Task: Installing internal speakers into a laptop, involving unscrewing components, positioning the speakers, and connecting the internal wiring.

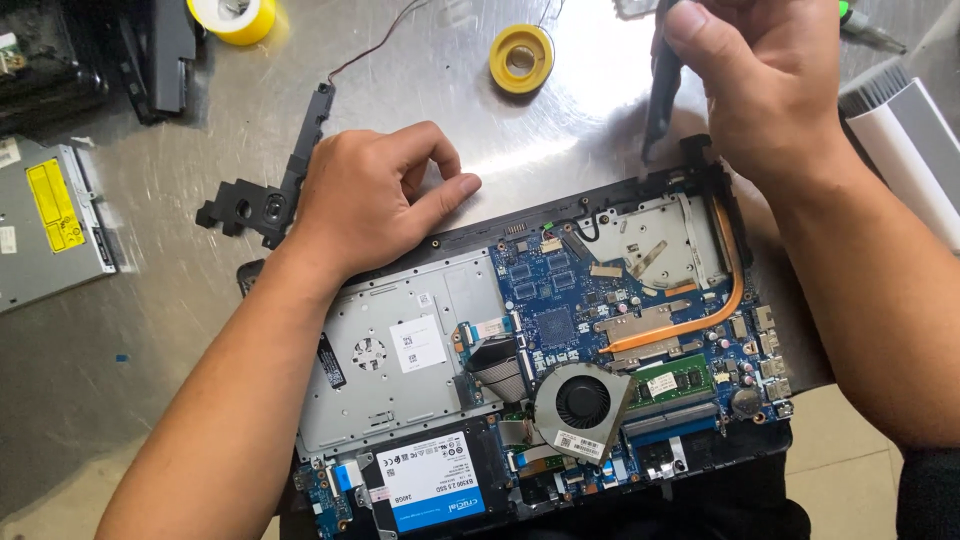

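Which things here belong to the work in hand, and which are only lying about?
In use:
opened laptop, pressed by the left hand
dark tool, held in the right hand

Lying about:
two yellow tape rolls
disc drive
black speaker strip
white brush

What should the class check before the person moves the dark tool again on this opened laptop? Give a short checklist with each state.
1. Left hand steadies the laptop at its far edge: ok.
2. Right hand has a closed grip on the dark tool: ok.
3. Tool tip is close to the laptop's far right corner: ok; whether it touches: cannot tell.
4. Fan and copper pipe lie clear of both hands: ok.
5. Loose speaker bar lies off the laptop: ok.
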